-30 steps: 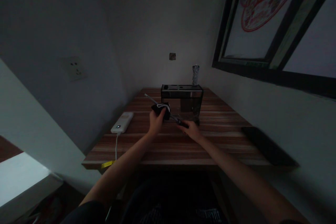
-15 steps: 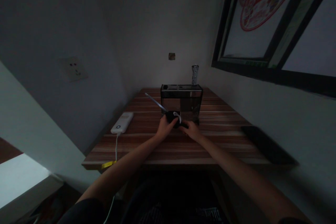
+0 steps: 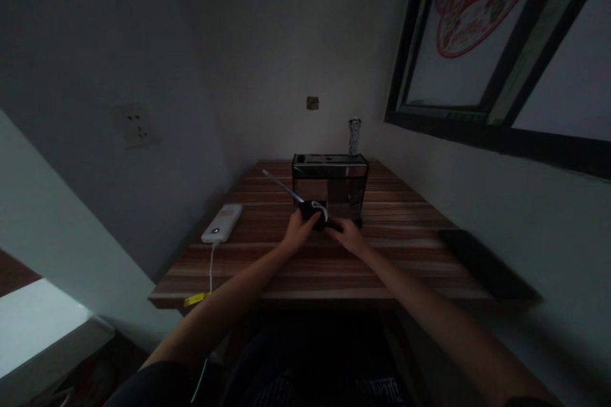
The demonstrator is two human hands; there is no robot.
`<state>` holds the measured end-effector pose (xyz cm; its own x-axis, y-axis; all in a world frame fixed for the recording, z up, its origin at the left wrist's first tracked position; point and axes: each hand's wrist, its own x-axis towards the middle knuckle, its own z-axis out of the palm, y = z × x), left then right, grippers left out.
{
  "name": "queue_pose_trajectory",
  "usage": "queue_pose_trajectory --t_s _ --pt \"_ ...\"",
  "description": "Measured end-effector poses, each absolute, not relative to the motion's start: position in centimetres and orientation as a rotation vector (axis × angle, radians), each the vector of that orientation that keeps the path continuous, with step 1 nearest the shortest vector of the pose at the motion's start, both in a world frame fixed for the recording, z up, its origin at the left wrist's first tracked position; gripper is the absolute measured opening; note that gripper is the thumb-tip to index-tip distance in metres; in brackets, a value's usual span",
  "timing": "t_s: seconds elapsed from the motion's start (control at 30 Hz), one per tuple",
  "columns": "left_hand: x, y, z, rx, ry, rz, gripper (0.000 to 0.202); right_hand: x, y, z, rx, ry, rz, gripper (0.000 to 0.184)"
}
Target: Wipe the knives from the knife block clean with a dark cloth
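Note:
In the head view, my left hand (image 3: 296, 230) is closed around a small black object (image 3: 309, 208), its thumb pressed on top. A thin pale rod or tube (image 3: 281, 184) sticks out of the object toward the upper left. A white cord loop (image 3: 323, 208) lies over its near face. My right hand (image 3: 349, 236) grips the object's dark right end, fingers partly hidden. What kind of thing it is, I cannot make out in the dim light. Just behind it stands a clear tank (image 3: 344, 194) with a dark frame, resembling a small aquarium.
A silvery, crinkled cylinder (image 3: 354, 137) rises at the tank's right end. A white power bank (image 3: 222, 222) with a white cable (image 3: 211, 267) and yellow tag (image 3: 195, 299) lies left on the striped wooden table (image 3: 267, 267). A flat black slab (image 3: 487, 264) rests along the right edge.
The black object and its rod have shifted very slightly in my hands, and the white loop sits a little further left. Both hands keep their hold.

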<state>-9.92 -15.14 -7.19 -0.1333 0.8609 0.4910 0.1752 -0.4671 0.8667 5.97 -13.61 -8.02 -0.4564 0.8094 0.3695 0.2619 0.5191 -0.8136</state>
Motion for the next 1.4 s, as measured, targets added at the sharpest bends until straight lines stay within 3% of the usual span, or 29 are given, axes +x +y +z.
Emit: queue_pose_trajectory --t_s 0.37,0.8,1.4 --pt "-13.2 -14.0 -4.7 1.339 1.175 1.971 0.032 5.8 -13.5 -8.2 -0.896 -1.955 0.795 0.038" --pt "-17.4 -12.9 -3.2 1.007 1.031 2.418 0.040 5.8 -13.0 -8.7 -0.894 -2.049 0.673 0.035" --pt "-16.4 -12.8 -4.1 0.916 0.971 2.390 0.041 6.2 -12.8 -9.2 -0.846 -2.054 0.759 0.033"
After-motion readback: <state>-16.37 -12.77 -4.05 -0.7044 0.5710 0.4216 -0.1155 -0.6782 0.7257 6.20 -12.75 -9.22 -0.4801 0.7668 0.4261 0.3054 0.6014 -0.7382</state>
